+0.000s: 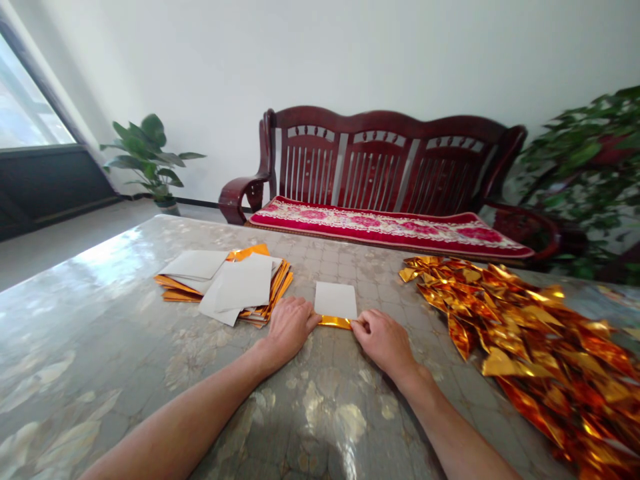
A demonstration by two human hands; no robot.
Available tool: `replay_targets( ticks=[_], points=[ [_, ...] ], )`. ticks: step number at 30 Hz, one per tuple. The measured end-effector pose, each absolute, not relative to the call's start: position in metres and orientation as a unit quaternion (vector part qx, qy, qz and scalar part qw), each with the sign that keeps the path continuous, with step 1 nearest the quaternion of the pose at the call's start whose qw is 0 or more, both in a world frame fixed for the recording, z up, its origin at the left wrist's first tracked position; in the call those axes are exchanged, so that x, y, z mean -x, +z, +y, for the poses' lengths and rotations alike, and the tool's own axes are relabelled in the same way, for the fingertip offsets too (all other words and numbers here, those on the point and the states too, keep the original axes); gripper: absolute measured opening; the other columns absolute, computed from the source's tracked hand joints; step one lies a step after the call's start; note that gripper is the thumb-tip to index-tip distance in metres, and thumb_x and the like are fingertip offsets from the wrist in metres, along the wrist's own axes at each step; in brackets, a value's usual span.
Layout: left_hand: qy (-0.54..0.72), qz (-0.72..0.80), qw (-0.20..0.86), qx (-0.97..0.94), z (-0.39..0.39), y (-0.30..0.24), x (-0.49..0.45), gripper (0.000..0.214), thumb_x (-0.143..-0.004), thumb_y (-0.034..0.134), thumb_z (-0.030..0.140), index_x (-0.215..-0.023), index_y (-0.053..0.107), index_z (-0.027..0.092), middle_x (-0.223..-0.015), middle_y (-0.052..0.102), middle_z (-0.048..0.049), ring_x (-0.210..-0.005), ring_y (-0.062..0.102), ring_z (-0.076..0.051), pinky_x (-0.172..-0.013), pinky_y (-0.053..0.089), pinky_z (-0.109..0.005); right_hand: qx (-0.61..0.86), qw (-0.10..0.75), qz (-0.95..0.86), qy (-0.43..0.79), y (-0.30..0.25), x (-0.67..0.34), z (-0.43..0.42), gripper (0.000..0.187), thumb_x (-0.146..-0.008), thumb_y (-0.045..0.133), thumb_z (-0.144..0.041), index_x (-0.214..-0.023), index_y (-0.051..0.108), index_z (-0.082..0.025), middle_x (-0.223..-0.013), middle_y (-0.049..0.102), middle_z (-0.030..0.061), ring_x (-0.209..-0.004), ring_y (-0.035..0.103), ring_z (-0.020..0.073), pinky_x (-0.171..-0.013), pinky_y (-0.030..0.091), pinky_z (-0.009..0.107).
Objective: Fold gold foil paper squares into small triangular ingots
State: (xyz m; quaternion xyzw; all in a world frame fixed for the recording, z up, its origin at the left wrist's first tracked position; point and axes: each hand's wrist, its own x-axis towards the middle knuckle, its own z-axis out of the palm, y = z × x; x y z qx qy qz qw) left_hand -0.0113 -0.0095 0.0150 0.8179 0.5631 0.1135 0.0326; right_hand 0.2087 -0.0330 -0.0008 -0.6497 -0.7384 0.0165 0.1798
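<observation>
Head view: left grip pinches paper sheet by gold edge at eight o'clock, right grip at four.

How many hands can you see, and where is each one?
2: the left hand at the left end of the gold strip along the near edge of the white sheet, the right hand at the strip's right end. No other hand shows.

The left hand and right hand pinch the gold edge of a white paper. Left of the paper is a messy stack; right of it, a shiny gold pile; behind it, a red bench.
</observation>
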Motion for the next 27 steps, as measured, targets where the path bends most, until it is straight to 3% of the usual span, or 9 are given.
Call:
replay_targets(
  ticks=[27],
  points=[
    [0.102, 0.561, -0.018, -0.822, -0.0134, 0.0103, 0.0074, 0.03, -0.097, 0.05, 0.038, -0.082, 0.067, 0.018, -0.087, 0.068, -0.0081, -0.088, 0.062, -0.024, -0.077, 0.038, -0.035, 0.656, 0.169, -0.735, -0.011, -0.0018, -0.207, -0.0336, 0.022, -0.089, 0.057, -0.03, -0.069, 0.057, -0.022, -0.077, 0.066, 0.0001, -0.075, 0.058, 0.0154, -0.062, 0.027, 0.028]
  ],
)
